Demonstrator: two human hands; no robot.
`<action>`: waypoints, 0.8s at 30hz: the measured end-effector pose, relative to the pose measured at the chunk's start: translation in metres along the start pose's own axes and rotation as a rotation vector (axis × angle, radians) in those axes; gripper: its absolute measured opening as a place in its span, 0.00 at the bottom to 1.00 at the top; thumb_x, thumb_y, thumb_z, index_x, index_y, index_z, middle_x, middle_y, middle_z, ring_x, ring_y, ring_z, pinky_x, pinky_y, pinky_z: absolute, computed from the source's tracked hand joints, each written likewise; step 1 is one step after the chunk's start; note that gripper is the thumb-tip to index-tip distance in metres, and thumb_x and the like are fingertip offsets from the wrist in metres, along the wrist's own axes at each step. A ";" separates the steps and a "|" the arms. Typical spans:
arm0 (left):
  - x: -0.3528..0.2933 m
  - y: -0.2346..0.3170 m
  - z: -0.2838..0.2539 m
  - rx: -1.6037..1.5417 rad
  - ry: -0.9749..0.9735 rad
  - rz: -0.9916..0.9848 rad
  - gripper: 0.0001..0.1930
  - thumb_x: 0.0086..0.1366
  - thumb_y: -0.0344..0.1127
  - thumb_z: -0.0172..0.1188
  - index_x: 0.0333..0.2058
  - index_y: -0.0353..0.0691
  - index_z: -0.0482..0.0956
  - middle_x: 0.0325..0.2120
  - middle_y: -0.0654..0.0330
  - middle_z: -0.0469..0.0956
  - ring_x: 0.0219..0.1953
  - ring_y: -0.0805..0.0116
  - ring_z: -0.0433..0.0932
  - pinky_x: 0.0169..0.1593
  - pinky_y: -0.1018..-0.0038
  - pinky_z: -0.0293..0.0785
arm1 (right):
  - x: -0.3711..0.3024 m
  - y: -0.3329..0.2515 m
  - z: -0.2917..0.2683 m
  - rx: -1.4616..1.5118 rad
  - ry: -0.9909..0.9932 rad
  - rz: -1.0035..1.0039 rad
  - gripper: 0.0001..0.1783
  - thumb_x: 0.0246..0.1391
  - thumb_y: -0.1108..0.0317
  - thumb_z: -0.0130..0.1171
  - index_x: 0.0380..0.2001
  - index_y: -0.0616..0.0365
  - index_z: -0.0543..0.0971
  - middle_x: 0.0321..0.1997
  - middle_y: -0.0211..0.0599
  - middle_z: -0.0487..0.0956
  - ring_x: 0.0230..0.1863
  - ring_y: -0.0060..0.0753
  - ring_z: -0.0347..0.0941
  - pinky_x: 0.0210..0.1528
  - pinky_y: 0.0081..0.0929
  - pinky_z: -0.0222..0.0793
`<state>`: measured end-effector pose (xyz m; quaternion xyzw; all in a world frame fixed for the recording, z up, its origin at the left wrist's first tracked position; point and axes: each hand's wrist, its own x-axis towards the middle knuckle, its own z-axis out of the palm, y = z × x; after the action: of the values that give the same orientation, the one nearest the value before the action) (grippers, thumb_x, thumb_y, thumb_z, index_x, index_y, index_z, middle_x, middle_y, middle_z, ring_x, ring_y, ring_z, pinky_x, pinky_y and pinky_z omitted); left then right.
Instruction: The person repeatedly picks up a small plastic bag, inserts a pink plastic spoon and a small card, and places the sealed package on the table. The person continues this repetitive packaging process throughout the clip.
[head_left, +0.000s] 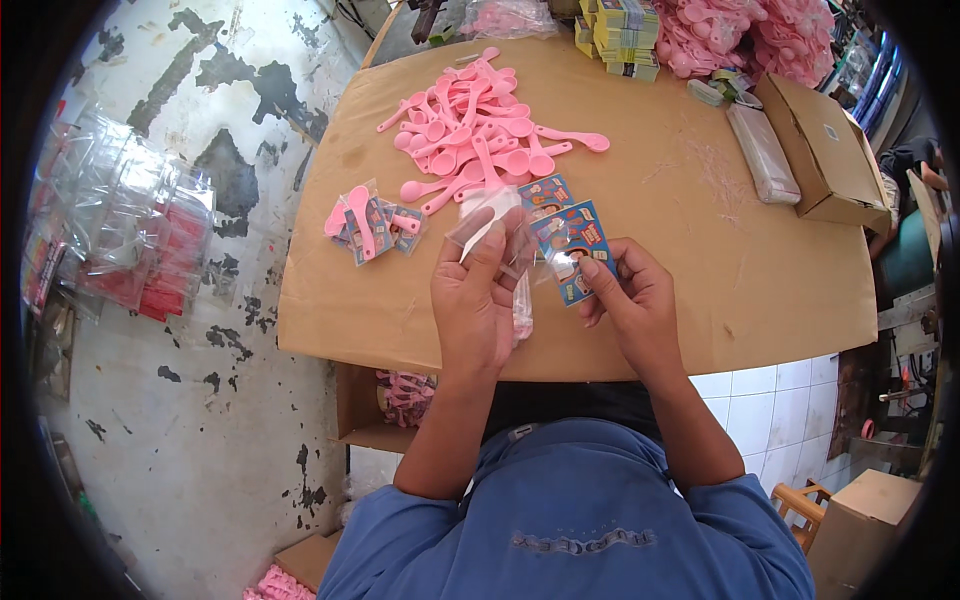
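Observation:
Between finger and thumb, my left hand grips a clear plastic bag. My right hand pinches a blue printed card, whose left edge meets the bag; whether it is inside the bag I cannot tell. Behind it, another blue card lies on the table. Beneath my left hand lies a stack of clear bags, partly hidden. Just beyond is a heap of pink plastic spoons. To the left sit several bagged cards with pink spoons on top.
Brown paper covers the table. At its right stand an open cardboard box and a clear-wrapped pack. Bundled cards and bags of pink spoons fill the far edge. Plastic packages hang on the left wall.

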<state>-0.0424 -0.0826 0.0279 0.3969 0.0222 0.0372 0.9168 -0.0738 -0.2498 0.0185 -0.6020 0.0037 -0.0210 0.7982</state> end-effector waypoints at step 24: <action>-0.004 -0.012 0.000 0.000 0.046 0.063 0.17 0.73 0.28 0.58 0.57 0.34 0.68 0.52 0.43 0.79 0.54 0.57 0.82 0.56 0.65 0.82 | -0.012 0.003 -0.015 0.030 -0.053 0.094 0.11 0.67 0.65 0.61 0.42 0.65 0.79 0.29 0.30 0.80 0.26 0.16 0.76 0.28 0.17 0.73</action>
<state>-0.0455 -0.0907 0.0192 0.3964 0.0306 0.0751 0.9145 -0.0859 -0.2633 0.0114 -0.5896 0.0102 0.0324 0.8070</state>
